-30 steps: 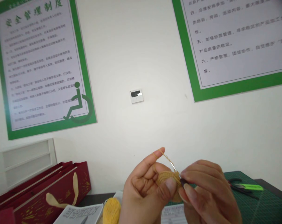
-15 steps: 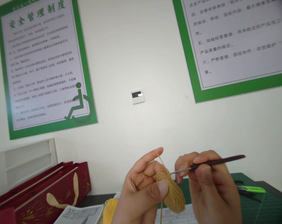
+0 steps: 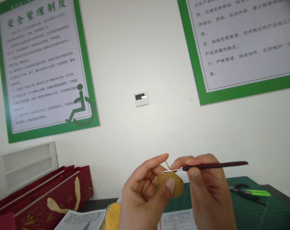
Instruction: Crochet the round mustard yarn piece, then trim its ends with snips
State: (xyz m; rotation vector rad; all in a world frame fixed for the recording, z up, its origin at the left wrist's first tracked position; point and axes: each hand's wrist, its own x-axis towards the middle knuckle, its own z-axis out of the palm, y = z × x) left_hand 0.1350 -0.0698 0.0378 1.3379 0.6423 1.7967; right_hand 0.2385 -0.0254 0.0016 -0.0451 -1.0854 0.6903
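Pinched between thumb and fingers of my left hand (image 3: 147, 191) is a small rounded tan crocheted piece (image 3: 177, 187). Tan yarn loops around my raised left index finger and runs down to the top of the piece. My right hand (image 3: 207, 188) grips a crochet hook (image 3: 217, 165) by its dark handle. The hook's metal shaft lies across the top edge of the piece, its tip pointing left beyond the yarn. A tan strand hangs below my left hand.
Dark red gift bags (image 3: 63, 195) stand at the lower left beside a printed booklet (image 3: 81, 220) and a yellow yarn ball (image 3: 113, 217). A green cutting mat (image 3: 245, 210) bears black pliers (image 3: 243, 191), a bright green-handled tool (image 3: 258, 193) and a printed sheet (image 3: 178, 220).
My right hand has moved left, bringing the hook's shaft across the top of the piece. The crocheted piece has tilted and shifted slightly up and left.
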